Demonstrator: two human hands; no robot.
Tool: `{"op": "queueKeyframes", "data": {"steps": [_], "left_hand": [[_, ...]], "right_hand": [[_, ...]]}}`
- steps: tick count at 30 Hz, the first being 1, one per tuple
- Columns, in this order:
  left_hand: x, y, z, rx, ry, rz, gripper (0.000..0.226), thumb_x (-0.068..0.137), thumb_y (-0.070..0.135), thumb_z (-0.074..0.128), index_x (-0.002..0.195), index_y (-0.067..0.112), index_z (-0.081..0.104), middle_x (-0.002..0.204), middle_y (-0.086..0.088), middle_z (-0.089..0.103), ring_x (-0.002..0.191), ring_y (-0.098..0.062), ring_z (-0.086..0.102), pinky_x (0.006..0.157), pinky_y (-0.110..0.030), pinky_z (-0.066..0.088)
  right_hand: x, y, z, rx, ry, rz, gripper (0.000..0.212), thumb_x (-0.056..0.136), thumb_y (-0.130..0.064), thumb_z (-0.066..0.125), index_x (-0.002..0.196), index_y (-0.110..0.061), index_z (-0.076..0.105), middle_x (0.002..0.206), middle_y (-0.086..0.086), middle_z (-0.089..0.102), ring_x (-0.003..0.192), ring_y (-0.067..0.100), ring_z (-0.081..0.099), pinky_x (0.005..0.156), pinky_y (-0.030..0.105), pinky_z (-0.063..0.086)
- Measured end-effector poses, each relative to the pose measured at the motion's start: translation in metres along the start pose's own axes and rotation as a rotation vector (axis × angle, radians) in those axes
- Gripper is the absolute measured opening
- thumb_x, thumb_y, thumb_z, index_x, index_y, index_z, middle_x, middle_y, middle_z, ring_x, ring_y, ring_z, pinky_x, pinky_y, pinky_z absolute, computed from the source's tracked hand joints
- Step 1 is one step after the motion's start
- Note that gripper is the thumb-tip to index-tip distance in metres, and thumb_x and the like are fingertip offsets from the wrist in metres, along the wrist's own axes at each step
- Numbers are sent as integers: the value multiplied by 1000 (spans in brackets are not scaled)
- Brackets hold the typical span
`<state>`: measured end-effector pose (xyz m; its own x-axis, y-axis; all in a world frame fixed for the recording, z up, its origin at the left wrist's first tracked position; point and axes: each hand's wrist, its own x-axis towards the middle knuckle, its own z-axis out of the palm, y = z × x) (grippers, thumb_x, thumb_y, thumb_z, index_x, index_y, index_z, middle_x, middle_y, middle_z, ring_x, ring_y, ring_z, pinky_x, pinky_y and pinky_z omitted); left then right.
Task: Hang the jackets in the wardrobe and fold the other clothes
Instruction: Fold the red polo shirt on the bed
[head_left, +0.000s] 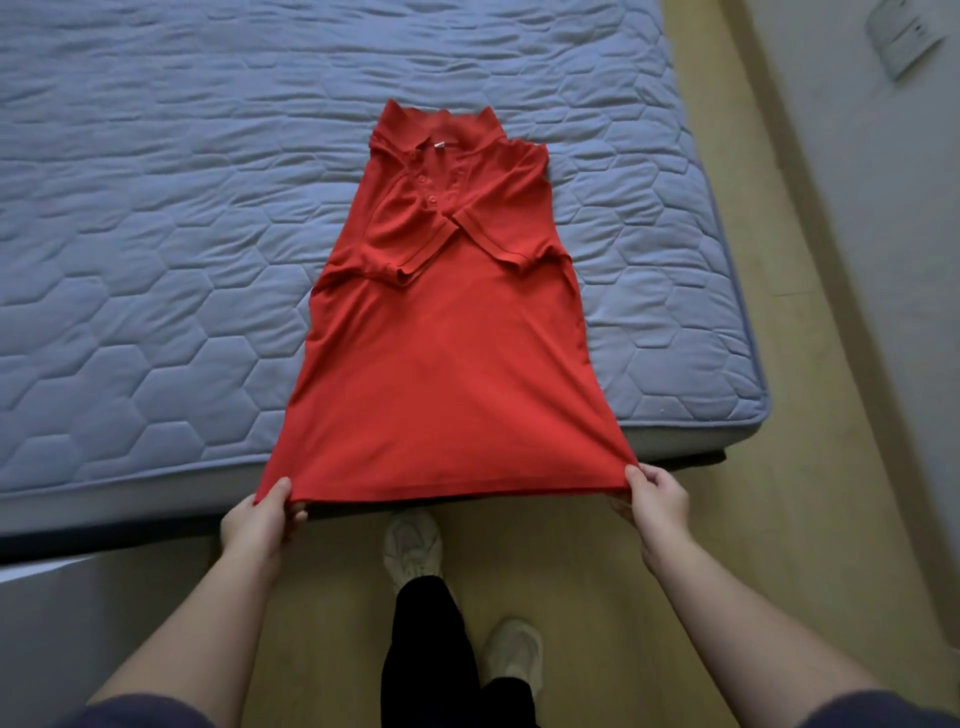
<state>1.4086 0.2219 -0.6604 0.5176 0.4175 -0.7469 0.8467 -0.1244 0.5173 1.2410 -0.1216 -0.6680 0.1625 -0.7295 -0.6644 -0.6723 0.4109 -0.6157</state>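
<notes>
Your forearms reach forward from dark sleeves at the bottom of the view, spread apart, each ending at one corner of the garment; beyond them the blue quilted mattress fills the far and left side, with yellowish floor beneath you and along its right edge; the red polo shirt lies face up on the mattress near its right corner, collar away from you, hem drawn just past the near edge and stretched taut; your left hand pinches the hem's left corner, thumb on top and fingers curled under the cloth; your right hand pinches the right corner the same way; both short sleeves are folded inward and cross over the chest, so the body narrows towards the collar; your two pale shoes stand on the floor between your arms; three red buttons run down the open placket.
</notes>
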Motion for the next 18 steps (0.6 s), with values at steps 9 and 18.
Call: {"op": "queueKeyframes", "data": {"steps": [9,18], "left_hand": [[-48,154,18,-237,-183,42,26,99,20,35,80,14,52,43,2,62,36,-8,59,38,-15,46],[-37,381,120,-262,-194,372,18,102,16,31,93,17,48,82,-7,53,70,-16,55,66,-35,51]], "right_hand": [[-20,-171,-1,175,-97,-91,23,89,-3,49,72,-15,59,73,12,62,51,15,62,54,25,47],[50,-400,75,69,-64,-414,25,66,-38,49,79,-21,62,94,6,69,93,28,66,87,47,53]]}}
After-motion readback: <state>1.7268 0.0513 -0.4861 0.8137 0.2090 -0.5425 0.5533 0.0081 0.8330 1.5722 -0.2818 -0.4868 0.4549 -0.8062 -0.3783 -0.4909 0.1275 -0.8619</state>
